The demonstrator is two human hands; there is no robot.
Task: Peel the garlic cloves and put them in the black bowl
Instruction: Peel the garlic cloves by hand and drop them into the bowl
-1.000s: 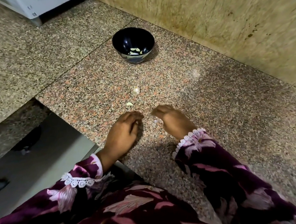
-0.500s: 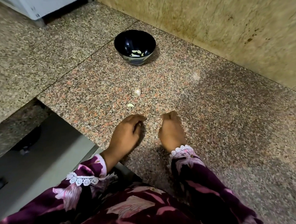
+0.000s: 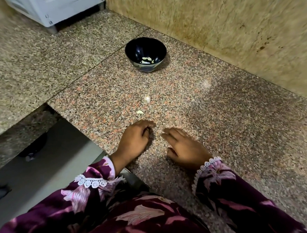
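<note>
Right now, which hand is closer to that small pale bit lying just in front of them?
Left. The left hand lies just below the bit, fingertips almost reaching it. The right hand sits farther off, below and right of it.

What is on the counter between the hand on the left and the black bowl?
In the head view, two pale bits lie on the granite between the left hand and the black bowl: a small sliver near the hand and a rounder garlic clove farther on.
</note>
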